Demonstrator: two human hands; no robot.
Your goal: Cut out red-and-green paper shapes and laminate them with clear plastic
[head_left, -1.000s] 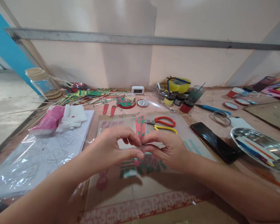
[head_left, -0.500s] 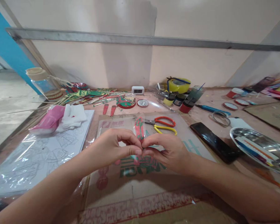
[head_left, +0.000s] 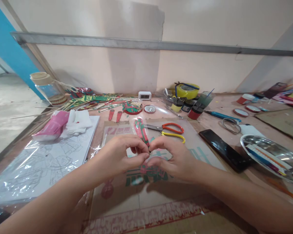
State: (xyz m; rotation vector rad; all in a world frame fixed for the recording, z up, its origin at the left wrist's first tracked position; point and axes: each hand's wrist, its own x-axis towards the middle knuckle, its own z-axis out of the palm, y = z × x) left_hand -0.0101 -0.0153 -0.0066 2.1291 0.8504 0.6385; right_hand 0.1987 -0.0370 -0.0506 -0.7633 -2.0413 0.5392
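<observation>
My left hand (head_left: 122, 157) and my right hand (head_left: 174, 159) meet fingertip to fingertip over a cardboard sheet (head_left: 146, 182) covered with clear plastic. Between the pinched fingers of both hands stands a narrow red and green painted strip (head_left: 141, 130), tilted up and away to the left. Its lower end is hidden by my fingers. Red and yellow handled scissors (head_left: 169, 131) lie just beyond my right hand.
A black phone (head_left: 224, 149) and a steel plate (head_left: 271, 156) with sticks lie right. Paint jars (head_left: 192, 109) and yellow tape (head_left: 187, 91) stand behind. Printed sheets in plastic (head_left: 44, 162), a pink packet (head_left: 51, 128), a jar (head_left: 45, 86) and bamboo sticks (head_left: 70, 105) are left.
The strip has tilted from nearly upright toward the left between my fingers. Both hands have stayed in about the same place; the view has shifted slightly.
</observation>
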